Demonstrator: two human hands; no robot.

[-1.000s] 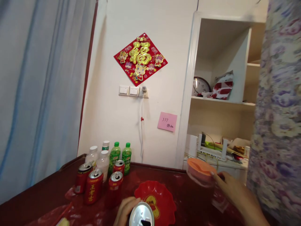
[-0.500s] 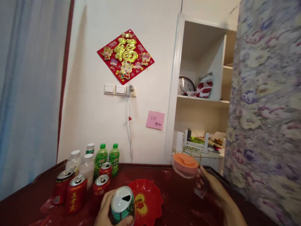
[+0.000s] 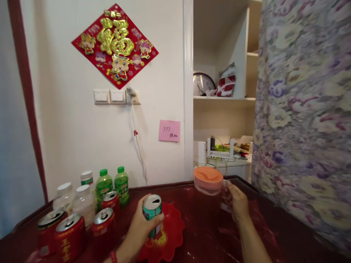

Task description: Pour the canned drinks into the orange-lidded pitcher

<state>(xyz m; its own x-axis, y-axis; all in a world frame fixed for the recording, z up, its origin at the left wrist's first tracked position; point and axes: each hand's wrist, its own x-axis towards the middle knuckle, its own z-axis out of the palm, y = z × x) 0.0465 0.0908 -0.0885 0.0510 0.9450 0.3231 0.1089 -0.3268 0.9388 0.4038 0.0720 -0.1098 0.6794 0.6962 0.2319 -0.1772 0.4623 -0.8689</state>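
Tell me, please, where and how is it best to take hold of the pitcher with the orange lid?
Probably by the handle of the pitcher, coming from the right and closing around it. The handle stands out on that side, where the right hand is, and the pitcher looks upright. The orange lid is wide, so gripping from above seems less secure.

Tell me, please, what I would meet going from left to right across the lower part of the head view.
Black-rimmed red can, red can with large gold characters, third front red can, left hand around a green can, orange-lidded jug, right hand, floral curtain.
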